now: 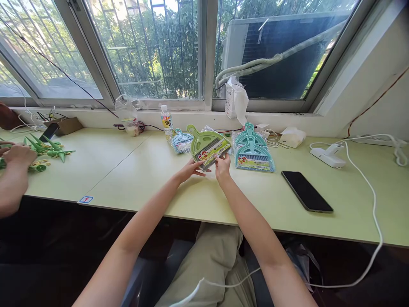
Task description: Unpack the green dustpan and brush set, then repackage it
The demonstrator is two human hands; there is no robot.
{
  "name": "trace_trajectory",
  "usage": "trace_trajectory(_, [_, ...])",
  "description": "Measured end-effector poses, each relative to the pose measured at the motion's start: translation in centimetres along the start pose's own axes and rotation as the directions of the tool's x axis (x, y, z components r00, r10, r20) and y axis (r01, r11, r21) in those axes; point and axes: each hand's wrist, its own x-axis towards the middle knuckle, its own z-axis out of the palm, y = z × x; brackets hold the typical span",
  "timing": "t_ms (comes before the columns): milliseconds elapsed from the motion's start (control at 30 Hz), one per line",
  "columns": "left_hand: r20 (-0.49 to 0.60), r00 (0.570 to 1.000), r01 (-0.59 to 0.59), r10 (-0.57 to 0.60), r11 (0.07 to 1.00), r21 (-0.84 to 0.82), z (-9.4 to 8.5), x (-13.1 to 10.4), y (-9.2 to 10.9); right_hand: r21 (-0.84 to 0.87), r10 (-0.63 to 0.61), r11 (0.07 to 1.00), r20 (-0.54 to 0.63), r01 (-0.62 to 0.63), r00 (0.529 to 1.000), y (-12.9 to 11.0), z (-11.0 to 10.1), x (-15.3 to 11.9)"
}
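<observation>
A green mini dustpan and brush set (209,147) in clear wrap with a printed label is held up over the table, tilted, its handle toward the upper left. My left hand (189,171) supports its lower left edge, fingers reaching beneath. At the lower right corner, my right hand (223,166) pinches the wrap between thumb and fingers. Just to the right lie teal dustpan sets (254,155), overlapping one another in clear wrap. Behind my left hand sits a blue dustpan set (182,141), partly covered by the green one.
A drink bottle (166,121), a plastic cup (132,127) and a tissue pack (235,100) stand along the window. To the right are a phone (306,191) and a white power strip (329,156) with its cable. At far left, another person's hands (17,157) handle green plastic pieces (51,149).
</observation>
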Motion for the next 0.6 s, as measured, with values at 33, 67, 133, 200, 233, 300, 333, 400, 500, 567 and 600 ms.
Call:
trace_trajectory(33, [-0.014,1.000,-0.001,0.002,1.000,0.025,0.2,0.0,0.0,0.002,0.003,1.000,0.000,-0.003,1.000,0.0,0.0,0.1])
trace_trajectory(67, [-0.037,0.999,-0.006,0.007,0.999,0.042,0.3,0.0,0.0,0.001,0.006,1.000,0.001,-0.006,1.000,0.0,-0.1,0.1])
trace_trajectory(133, [-0.094,0.995,-0.020,0.025,0.999,0.051,0.4,0.1,-0.2,-0.011,0.023,1.000,0.011,-0.023,1.000,0.2,-0.2,0.4])
trace_trajectory(200, [-0.152,0.988,-0.026,0.032,0.999,0.045,0.2,0.3,-0.5,-0.029,0.066,0.997,0.031,-0.065,0.997,0.4,-0.3,0.8])
trace_trajectory(233, [-0.180,0.983,-0.028,0.035,0.999,0.041,0.0,0.5,-0.6,-0.038,0.099,0.995,0.047,-0.097,0.994,0.4,-0.4,1.1])
trace_trajectory(300, [-0.233,0.972,-0.032,0.038,0.999,0.029,-0.6,0.8,-0.6,-0.062,0.163,0.986,0.103,-0.157,0.981,0.3,-0.7,1.8])
trace_trajectory(333, [-0.260,0.965,-0.041,0.044,0.999,0.018,-0.9,0.9,-0.5,-0.085,0.185,0.981,0.145,-0.174,0.972,0.1,-0.9,2.1])
trace_trajectory(400, [-0.328,0.943,-0.069,0.059,0.997,-0.019,-1.7,1.1,0.0,-0.167,0.192,0.973,0.217,-0.157,0.957,-0.5,-1.4,2.7])
trace_trajectory(500, [-0.428,0.904,-0.076,0.016,0.990,-0.122,-3.2,1.0,0.9,-0.379,0.014,0.922,0.248,0.083,0.969,-1.7,-2.1,2.8])
trace_trajectory(567, [-0.441,0.895,-0.037,-0.065,0.975,-0.219,-4.1,0.8,1.4,-0.529,-0.207,0.764,0.340,0.369,0.917,-2.4,-2.5,2.4])
trace_trajectory(600, [-0.434,0.895,-0.015,-0.101,0.967,-0.256,-4.6,0.6,1.6,-0.577,-0.292,0.646,0.419,0.500,0.860,-2.6,-2.6,2.2])
